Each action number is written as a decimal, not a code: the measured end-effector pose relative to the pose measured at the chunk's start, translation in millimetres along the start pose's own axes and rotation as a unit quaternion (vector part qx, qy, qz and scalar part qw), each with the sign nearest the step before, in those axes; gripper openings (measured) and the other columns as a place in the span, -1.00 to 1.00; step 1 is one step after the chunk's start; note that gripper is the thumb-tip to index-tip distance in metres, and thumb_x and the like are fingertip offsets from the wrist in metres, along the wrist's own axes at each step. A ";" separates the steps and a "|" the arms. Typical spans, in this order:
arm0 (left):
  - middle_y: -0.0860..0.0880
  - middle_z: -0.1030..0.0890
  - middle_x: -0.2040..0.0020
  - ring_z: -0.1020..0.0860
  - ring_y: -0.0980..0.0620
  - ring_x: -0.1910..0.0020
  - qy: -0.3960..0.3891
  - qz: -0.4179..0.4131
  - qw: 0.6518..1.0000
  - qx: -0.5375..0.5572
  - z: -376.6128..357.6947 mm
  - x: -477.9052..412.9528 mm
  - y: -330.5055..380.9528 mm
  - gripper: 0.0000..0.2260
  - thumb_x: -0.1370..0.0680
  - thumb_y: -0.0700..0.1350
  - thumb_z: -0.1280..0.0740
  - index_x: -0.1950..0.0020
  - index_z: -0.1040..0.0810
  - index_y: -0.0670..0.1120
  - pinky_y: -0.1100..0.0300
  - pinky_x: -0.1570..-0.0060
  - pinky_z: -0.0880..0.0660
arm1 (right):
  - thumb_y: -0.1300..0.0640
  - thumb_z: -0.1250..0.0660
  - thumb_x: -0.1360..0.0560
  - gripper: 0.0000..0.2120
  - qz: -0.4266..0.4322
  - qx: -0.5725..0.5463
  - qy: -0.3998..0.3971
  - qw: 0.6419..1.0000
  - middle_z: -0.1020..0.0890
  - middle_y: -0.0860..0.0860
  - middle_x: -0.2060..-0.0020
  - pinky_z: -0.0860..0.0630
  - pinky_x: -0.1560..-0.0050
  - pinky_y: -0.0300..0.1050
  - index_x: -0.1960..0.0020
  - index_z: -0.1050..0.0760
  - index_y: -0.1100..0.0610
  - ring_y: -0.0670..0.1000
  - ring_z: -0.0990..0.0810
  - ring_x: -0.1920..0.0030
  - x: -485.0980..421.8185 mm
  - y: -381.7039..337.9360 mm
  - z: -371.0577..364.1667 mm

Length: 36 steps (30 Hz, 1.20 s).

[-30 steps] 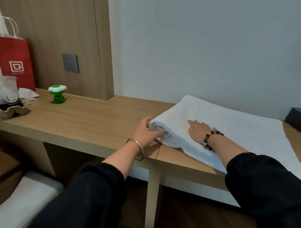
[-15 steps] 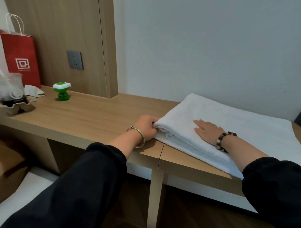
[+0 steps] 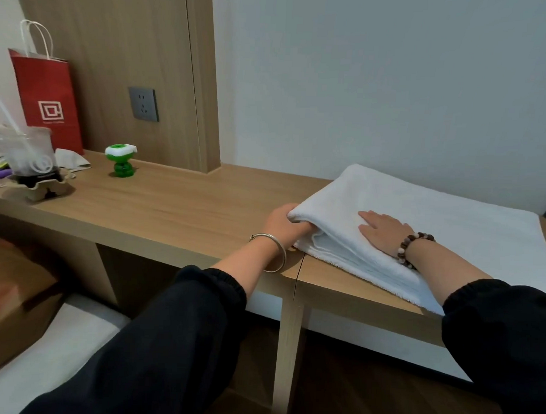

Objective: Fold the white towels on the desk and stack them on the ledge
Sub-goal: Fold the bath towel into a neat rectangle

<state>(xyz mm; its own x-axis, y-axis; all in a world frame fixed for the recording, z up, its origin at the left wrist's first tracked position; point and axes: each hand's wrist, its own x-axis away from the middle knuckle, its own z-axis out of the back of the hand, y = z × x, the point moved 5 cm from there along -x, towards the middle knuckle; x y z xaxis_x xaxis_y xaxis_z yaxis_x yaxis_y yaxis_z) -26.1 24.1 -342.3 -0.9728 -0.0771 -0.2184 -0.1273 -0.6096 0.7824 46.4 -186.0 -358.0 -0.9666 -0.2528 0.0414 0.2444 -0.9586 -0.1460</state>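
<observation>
1. Towel (image 3: 420, 218) on the desk (image 3: 172, 209), starting just right of the leg (image 3: 288, 346) and running off to the right, near edge along the desk's front lip.
2. Left hand (image 3: 283, 225) sits right above the leg. Its fingers are curled into the towel's left end and grip the top layer at the fold, with cloth draped over the fingers.
3. Right hand (image 3: 385, 234), a little further right of the leg, lies flat on top. Fingers are straight, holding nothing, just pressing down.
4. Why so? My read: the flat palm pins the layers so they can't slide while the left end gets carried over for the next fold.
5. So the towel's left end sits inside the left grip, and the rest spreads away to the right under the palm.
6. Ledge for stacking: can't pick it out from here.
</observation>
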 end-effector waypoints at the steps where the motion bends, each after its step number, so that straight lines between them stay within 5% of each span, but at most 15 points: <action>1: 0.08 -0.50 0.34 -0.42 0.08 0.35 0.001 0.004 1.000 -0.007 -0.4 -2.9 1.1 -0.95 -0.46 -0.08 -0.29 0.21 -0.49 0.00 0.29 0.42 -0.32 | -0.12 0.09 -0.64 -0.51 0.000 0.000 0.001 1.000 -0.02 -0.06 -0.54 0.05 -0.46 0.12 -0.54 0.01 -0.06 0.04 -0.01 -0.53 -0.5 0.0 0.1; 9: 0.01 -0.42 0.41 -0.34 0.00 0.36 0.010 -0.015 0.992 -0.124 6.7 -7.9 3.4 -0.78 -0.43 -0.27 -0.23 0.39 -0.35 -0.06 0.21 0.46 -0.20 | -0.10 0.08 -0.64 -0.51 0.006 -0.001 0.004 1.000 -0.05 -0.07 -0.54 0.01 -0.45 0.11 -0.54 -0.01 -0.05 0.04 -0.03 -0.52 0.6 0.0 1.8; 16: -0.04 -0.42 0.37 -0.37 -0.07 0.27 -0.084 -0.075 0.971 -0.209 21.8 -9.7 16.3 -0.76 -0.42 -0.31 -0.20 0.39 -0.30 -0.06 0.19 0.39 -0.22 | -0.11 0.08 -0.64 -0.51 0.016 -0.002 0.004 1.000 -0.04 -0.07 -0.54 0.02 -0.45 0.10 -0.54 -0.01 -0.06 0.03 -0.03 -0.52 2.7 0.0 1.7; 21: -0.02 -0.55 0.13 -0.45 0.01 0.16 -0.103 -0.010 0.994 -0.042 10.7 1.9 8.6 -0.93 -0.49 -0.17 -0.28 0.05 -0.51 -0.11 0.23 0.25 -0.35 | -0.10 0.10 -0.64 -0.51 0.008 0.013 0.011 1.000 -0.03 -0.07 -0.54 0.03 -0.46 0.13 -0.54 0.01 -0.05 0.03 -0.03 -0.52 3.4 -3.8 1.0; 24: 0.01 -0.59 -0.10 -0.53 0.01 -0.06 -0.029 0.025 0.997 0.070 0.2 9.8 -2.4 -0.61 -0.42 -0.09 -0.41 -0.24 -0.49 -0.03 0.25 0.02 -0.49 | -0.10 0.11 -0.64 -0.51 0.004 0.017 0.010 1.000 -0.02 -0.06 -0.54 0.03 -0.46 0.13 -0.54 0.01 -0.05 0.03 -0.02 -0.52 4.2 -4.2 0.7; 26: -0.05 -0.44 -0.34 -0.41 -0.09 -0.31 0.039 0.060 0.997 -0.003 -7.7 9.6 -8.1 -0.34 -0.39 0.00 -0.41 -0.45 -0.28 0.00 -0.02 -0.26 -0.40 | -0.11 0.11 -0.64 -0.51 0.004 0.019 0.011 1.000 -0.02 -0.06 -0.54 0.02 -0.46 0.14 -0.54 0.01 -0.05 0.03 -0.02 -0.52 4.2 -4.3 1.0; 28: -0.08 -0.37 -0.39 -0.33 -0.14 -0.37 0.095 0.092 0.990 -0.046 -12.1 10.5 -7.4 -0.28 -0.40 0.04 -0.37 -0.50 -0.17 0.03 -0.10 -0.33 -0.32 | -0.11 0.11 -0.64 -0.51 0.004 0.020 0.011 1.000 -0.02 -0.06 -0.54 0.02 -0.47 0.13 -0.54 0.01 -0.05 0.04 -0.02 -0.52 4.3 -3.8 0.7; 32: -0.09 -0.42 -0.38 -0.39 -0.13 -0.34 0.106 0.098 0.990 -0.004 -7.4 2.6 -14.7 -0.44 -0.48 -0.09 -0.28 -0.47 -0.25 -0.02 0.02 -0.28 -0.37 | -0.12 0.11 -0.64 -0.50 0.006 0.012 0.013 1.000 -0.01 -0.06 -0.54 0.04 -0.48 0.12 -0.54 0.02 -0.05 0.03 -0.01 -0.52 2.8 -1.1 -0.7; 36: -0.03 -0.63 -0.08 -0.55 -0.07 -0.13 0.032 -0.003 0.996 -0.077 7.1 -4.6 -7.0 -0.63 -0.45 -0.24 -0.23 -0.21 -0.56 0.02 0.18 0.04 -0.46 | -0.13 0.10 -0.63 -0.50 0.009 0.008 0.014 1.000 -0.03 -0.06 -0.54 0.01 -0.47 0.11 -0.54 0.00 -0.04 0.03 -0.03 -0.52 3.3 -0.4 0.0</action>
<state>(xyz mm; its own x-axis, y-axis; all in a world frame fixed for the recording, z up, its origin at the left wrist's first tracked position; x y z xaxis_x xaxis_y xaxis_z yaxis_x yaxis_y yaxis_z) -22.1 34.3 -342.6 -0.9571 -0.1203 -0.2638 -0.0971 -0.7242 0.6827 43.2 -186.4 -357.8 -0.9639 -0.2659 0.0109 0.2623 -0.9561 -0.1304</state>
